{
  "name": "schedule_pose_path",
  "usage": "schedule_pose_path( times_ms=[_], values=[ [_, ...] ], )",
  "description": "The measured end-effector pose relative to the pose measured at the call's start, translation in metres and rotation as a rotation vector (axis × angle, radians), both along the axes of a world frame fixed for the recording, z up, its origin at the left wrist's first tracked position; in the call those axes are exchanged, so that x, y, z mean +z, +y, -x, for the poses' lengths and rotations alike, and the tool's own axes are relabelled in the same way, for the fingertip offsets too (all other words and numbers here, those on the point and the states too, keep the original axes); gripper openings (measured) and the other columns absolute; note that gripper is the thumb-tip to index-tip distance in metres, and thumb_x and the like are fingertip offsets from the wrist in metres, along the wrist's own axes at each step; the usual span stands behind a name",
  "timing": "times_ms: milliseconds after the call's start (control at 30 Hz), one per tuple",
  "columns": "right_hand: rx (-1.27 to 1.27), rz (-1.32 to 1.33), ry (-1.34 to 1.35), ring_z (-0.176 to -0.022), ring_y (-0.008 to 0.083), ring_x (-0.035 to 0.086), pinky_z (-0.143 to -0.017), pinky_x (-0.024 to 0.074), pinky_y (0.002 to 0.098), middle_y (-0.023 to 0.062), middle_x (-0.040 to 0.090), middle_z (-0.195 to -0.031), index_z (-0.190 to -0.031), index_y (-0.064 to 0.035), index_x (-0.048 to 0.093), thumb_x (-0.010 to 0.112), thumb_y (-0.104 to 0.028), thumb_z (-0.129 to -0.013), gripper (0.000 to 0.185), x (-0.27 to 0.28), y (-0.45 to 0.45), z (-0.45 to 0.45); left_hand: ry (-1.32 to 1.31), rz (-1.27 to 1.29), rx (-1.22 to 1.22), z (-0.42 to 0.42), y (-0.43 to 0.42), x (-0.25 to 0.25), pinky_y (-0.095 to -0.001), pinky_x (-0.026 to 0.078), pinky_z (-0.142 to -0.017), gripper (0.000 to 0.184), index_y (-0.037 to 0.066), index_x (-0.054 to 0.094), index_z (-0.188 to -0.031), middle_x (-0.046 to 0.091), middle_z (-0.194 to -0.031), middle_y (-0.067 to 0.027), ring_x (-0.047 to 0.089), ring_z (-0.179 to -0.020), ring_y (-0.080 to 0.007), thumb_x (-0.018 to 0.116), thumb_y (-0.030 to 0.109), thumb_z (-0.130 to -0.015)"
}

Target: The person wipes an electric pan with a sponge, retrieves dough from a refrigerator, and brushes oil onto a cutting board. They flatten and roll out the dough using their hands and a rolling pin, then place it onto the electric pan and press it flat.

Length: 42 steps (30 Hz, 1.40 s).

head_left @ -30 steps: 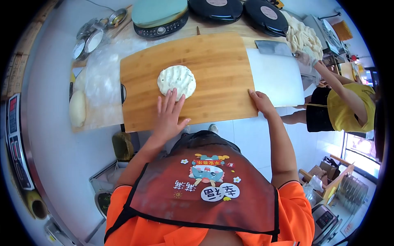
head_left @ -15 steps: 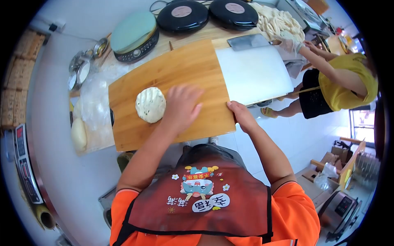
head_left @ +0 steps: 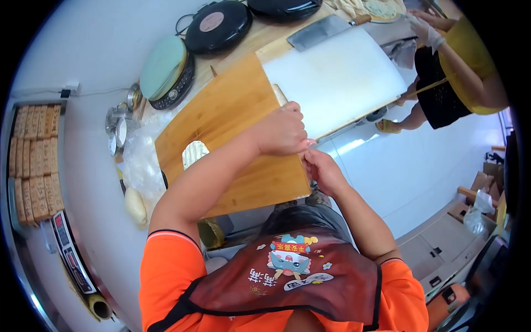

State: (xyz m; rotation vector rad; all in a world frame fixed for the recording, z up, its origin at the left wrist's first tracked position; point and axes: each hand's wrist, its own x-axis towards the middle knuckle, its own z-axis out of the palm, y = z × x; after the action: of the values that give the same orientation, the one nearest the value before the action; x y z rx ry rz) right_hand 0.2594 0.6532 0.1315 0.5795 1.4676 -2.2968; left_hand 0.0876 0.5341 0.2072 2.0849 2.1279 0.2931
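A wooden board (head_left: 221, 110) lies tilted across the worktop. On its left part rests a flat round piece of dough (head_left: 193, 154), partly hidden behind my left forearm. My left hand (head_left: 283, 130) has its fingers curled at the board's right edge. Close beside it, my right hand (head_left: 323, 170) is closed at the board's lower right edge, its fingertips partly hidden. A white cutting board (head_left: 343, 77) adjoins the wooden one, with a cleaver (head_left: 321, 32) at its far side.
At the back stand a green-lidded griddle (head_left: 164, 66) and black round griddles (head_left: 219, 26). Plastic sheeting (head_left: 145, 160) and a dough lump (head_left: 135, 206) are at the left. A co-worker's gloved hand (head_left: 427, 33) is at the upper right, near a flat round piece (head_left: 380, 9).
My left hand has moved right from the dough to the board's right edge and its fingers have curled. The view has turned, and the board appears more slanted.
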Motion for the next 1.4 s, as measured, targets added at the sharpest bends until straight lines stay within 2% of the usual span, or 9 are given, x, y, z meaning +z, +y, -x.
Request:
schedule_pose_path(
  times_ms=[67, 167, 267, 633, 800, 900, 1033, 1267, 1400],
  values=[
    [0.124, -0.256, 0.118, -0.101, 0.0205, 0.062, -0.091, 0.0486, 0.0347, 0.0101, 0.067, -0.111, -0.119, -0.0017, 0.064, 0.051, -0.027, -0.103, 0.033, -0.019, 0.001, 0.012, 0.005, -0.072, 0.01, -0.002, -0.001, 0.005, -0.0396, 0.041, -0.095, 0.043, 0.008, 0.071, -0.061, 0.062, -0.059, -0.0061, 0.057, -0.072, -0.0241, 0.059, 0.032, -0.094],
    [-0.009, -0.531, 0.445, -0.097, 0.0202, 0.062, -0.088, 0.049, 0.0339, 0.0102, 0.067, -0.11, -0.121, -0.0023, 0.063, 0.052, -0.026, -0.103, 0.032, -0.046, -0.037, 0.058, -0.036, -0.115, 0.018, -0.002, -0.004, 0.012, -0.0403, 0.041, -0.095, 0.038, 0.008, 0.069, -0.06, 0.06, -0.059, -0.005, 0.056, -0.071, -0.0234, 0.064, 0.03, -0.091],
    [-0.02, -0.591, 0.404, -0.095, 0.0187, 0.061, -0.085, 0.0485, 0.0327, 0.0091, 0.067, -0.109, -0.124, -0.0029, 0.062, 0.052, -0.025, -0.102, 0.032, -0.048, -0.076, 0.111, -0.052, -0.122, 0.027, -0.003, -0.005, 0.018, -0.0411, 0.041, -0.095, 0.035, 0.008, 0.068, -0.059, 0.058, -0.057, -0.0037, 0.056, -0.072, -0.0224, 0.068, 0.028, -0.088],
    [-0.074, -0.432, 0.237, -0.086, 0.0131, 0.057, -0.074, 0.0467, 0.0283, 0.0049, 0.065, -0.105, -0.132, -0.005, 0.06, 0.053, -0.019, -0.099, 0.036, -0.042, -0.099, 0.175, -0.082, -0.28, 0.0, 0.007, -0.01, 0.021, -0.0415, 0.042, -0.093, 0.033, 0.009, 0.061, -0.058, 0.053, -0.057, -0.0019, 0.055, -0.071, -0.0216, 0.071, 0.025, -0.085],
    [-0.096, -0.184, 0.146, -0.081, 0.0105, 0.056, -0.069, 0.0458, 0.0264, 0.003, 0.064, -0.103, -0.135, -0.0059, 0.059, 0.054, -0.017, -0.098, 0.039, -0.008, -0.052, 0.148, -0.142, -0.299, -0.028, 0.014, -0.013, 0.027, -0.0442, 0.043, -0.092, 0.029, 0.008, 0.062, -0.065, 0.057, -0.061, -0.003, 0.056, -0.073, -0.0229, 0.068, 0.022, -0.089],
    [-0.137, -0.189, 0.05, -0.079, 0.009, 0.054, -0.066, 0.0453, 0.0252, 0.0018, 0.063, -0.102, -0.137, -0.0065, 0.058, 0.054, -0.016, -0.098, 0.041, 0.002, 0.007, 0.099, -0.106, -0.507, 0.036, 0.016, -0.005, 0.006, -0.0402, 0.041, -0.092, 0.044, 0.011, 0.064, -0.054, 0.06, -0.053, -0.002, 0.055, -0.064, -0.0235, 0.062, 0.033, -0.093],
    [-0.076, -0.547, 0.131, -0.093, 0.0114, 0.061, -0.074, 0.0487, 0.0234, 0.0045, 0.065, -0.117, -0.145, -0.0035, 0.051, 0.051, -0.007, -0.099, 0.047, -0.041, 0.093, 0.034, 0.032, -0.164, 0.07, 0.036, 0.005, -0.025, -0.0398, 0.04, -0.095, 0.054, 0.011, 0.07, -0.058, 0.064, -0.058, -0.0045, 0.057, -0.069, -0.025, 0.051, 0.04, -0.099],
    [-0.182, -1.025, 0.373, -0.116, 0.0252, 0.06, -0.101, 0.0464, 0.0374, 0.0139, 0.059, -0.13, -0.145, -0.0026, 0.05, 0.049, 0.001, -0.097, 0.049, -0.041, 0.118, 0.015, 0.058, -0.199, 0.265, 0.067, 0.019, -0.092, -0.0387, 0.041, -0.09, 0.054, 0.008, 0.066, -0.054, 0.062, -0.055, -0.0031, 0.056, -0.069, -0.0237, 0.056, 0.039, -0.097],
    [-0.026, -1.336, 0.351, -0.11, 0.0308, 0.062, -0.094, 0.0503, 0.0382, 0.0139, 0.06, -0.121, -0.145, -0.0092, 0.052, 0.051, 0.002, -0.096, 0.05, -0.016, 0.113, 0.031, 0.094, -0.163, 0.32, 0.067, 0.015, -0.099, -0.0391, 0.042, -0.091, 0.044, 0.009, 0.069, -0.063, 0.067, -0.066, -0.0025, 0.059, -0.076, -0.0222, 0.061, 0.039, -0.094]
  ],
)
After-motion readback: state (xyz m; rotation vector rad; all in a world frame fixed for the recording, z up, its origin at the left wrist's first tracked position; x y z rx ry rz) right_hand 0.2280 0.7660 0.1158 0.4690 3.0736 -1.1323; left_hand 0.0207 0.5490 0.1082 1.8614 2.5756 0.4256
